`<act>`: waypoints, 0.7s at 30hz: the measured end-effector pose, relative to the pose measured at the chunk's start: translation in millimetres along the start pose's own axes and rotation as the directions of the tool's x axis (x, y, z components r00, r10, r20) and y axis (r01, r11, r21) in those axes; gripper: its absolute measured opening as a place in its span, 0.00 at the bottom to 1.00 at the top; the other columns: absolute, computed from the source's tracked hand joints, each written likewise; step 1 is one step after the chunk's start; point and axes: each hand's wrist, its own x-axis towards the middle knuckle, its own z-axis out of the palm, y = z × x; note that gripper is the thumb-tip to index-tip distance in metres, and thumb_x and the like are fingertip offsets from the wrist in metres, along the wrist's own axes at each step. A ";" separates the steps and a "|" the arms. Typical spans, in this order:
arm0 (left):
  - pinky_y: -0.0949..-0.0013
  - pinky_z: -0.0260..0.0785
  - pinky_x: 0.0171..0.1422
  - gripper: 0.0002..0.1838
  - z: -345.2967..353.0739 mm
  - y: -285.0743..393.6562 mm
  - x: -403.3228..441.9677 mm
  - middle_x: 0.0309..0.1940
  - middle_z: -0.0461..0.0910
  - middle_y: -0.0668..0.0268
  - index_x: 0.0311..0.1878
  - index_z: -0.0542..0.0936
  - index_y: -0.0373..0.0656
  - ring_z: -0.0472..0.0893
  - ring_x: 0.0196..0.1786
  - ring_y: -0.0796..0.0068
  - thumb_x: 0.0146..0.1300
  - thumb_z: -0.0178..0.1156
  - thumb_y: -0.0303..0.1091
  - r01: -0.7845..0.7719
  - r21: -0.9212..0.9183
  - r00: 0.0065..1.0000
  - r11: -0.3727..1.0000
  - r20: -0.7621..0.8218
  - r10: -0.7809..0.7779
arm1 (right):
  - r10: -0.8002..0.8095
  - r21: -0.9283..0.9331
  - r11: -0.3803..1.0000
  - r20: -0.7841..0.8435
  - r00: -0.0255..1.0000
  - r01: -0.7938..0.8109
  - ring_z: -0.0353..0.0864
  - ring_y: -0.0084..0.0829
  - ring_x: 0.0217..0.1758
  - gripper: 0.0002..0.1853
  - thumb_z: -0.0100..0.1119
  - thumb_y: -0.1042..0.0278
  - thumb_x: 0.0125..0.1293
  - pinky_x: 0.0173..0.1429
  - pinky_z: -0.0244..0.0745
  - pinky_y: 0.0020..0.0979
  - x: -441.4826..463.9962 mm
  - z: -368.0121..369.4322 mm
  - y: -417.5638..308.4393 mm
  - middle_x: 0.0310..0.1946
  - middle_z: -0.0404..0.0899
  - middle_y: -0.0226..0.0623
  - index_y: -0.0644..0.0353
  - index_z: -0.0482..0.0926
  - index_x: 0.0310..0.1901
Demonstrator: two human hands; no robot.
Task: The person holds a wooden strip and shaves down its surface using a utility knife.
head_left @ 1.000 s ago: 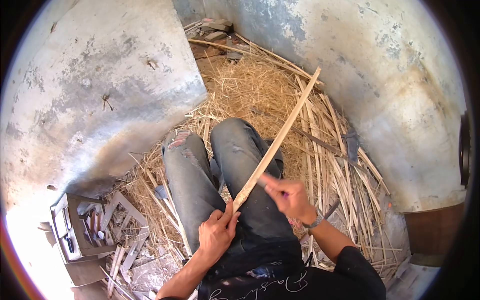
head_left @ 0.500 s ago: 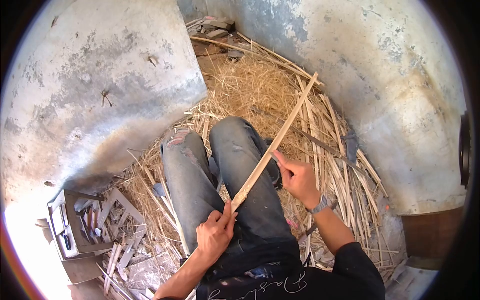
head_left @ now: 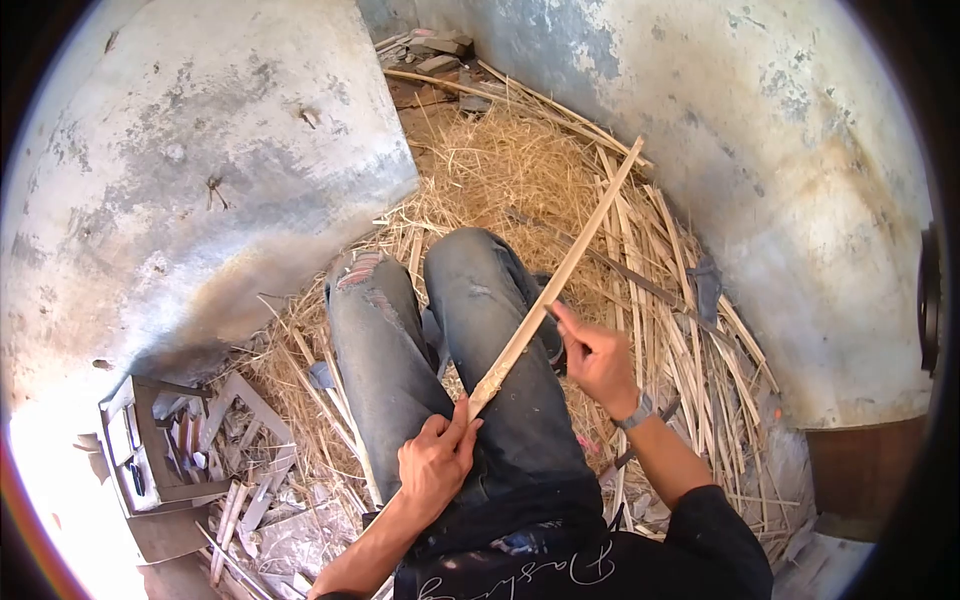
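Observation:
A long pale strip of split bamboo or wood (head_left: 570, 268) slants across my thighs, its far end up to the right over the straw. My left hand (head_left: 437, 462) is closed on its lower end, with thumb and forefinger pinching it. Partway up, my right hand (head_left: 600, 365) is beside the strip's right edge, fingers curled and the fingertips touching or almost touching it. Whatever those fingers hold, if anything, is hidden. Near the left hand the strip's surface looks rough, with small shavings. My jeans (head_left: 490, 330) lie under it.
Straw-like shavings (head_left: 490, 170) cover the floor ahead. Many loose strips (head_left: 690, 370) lie along the right wall (head_left: 760, 180). A dark metal bar or blade (head_left: 645, 285) crosses them. At left stands a broken box frame (head_left: 150, 460) with scraps, below a pale slab (head_left: 220, 150).
The view has shifted slightly. Both hands keep nearly the same places on the strip, whose far end now shows a little higher and farther right.

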 end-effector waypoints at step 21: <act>0.59 0.72 0.28 0.22 5.1 3.9 12.1 0.24 0.75 0.65 0.64 0.87 0.48 0.77 0.20 0.65 0.68 0.74 0.39 -0.009 -0.046 1.000 0.999 -0.019 0.008 | -0.054 0.337 0.941 0.108 0.993 0.014 0.71 0.16 0.18 0.19 0.77 0.68 0.64 0.26 0.68 0.24 -19.3 1.8 -41.0 0.19 0.75 0.25 0.60 0.90 0.56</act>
